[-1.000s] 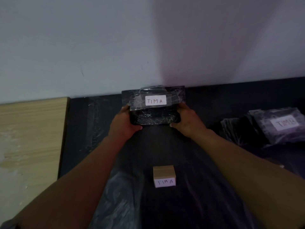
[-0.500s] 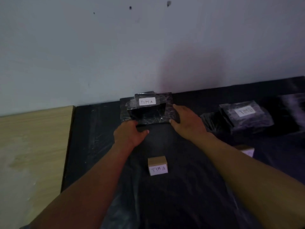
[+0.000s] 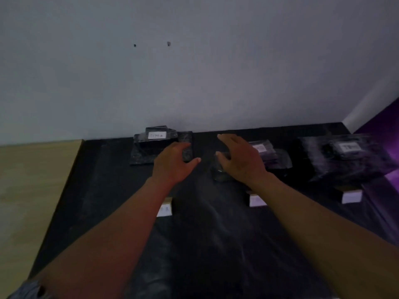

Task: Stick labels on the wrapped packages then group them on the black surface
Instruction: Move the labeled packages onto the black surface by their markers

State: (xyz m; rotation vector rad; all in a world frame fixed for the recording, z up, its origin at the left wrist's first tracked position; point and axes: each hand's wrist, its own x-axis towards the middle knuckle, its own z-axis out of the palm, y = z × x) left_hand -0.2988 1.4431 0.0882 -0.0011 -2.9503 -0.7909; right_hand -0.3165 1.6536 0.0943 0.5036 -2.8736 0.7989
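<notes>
Black plastic covers the surface where my labelled stack sits against the wall, my left hand open beside it holding nothing, my right hand spread, empty, over the next pile.

Both forearms stretched forward, left hand palm down with fingers loosely extended, right hand open, fingers spread

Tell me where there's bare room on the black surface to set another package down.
Bare patches: left of the labelled stack, toward the wooden top, and near the viewer, below the small marker blocks. It is crowded along the wall on the right, around the other wrapped packages.
</notes>
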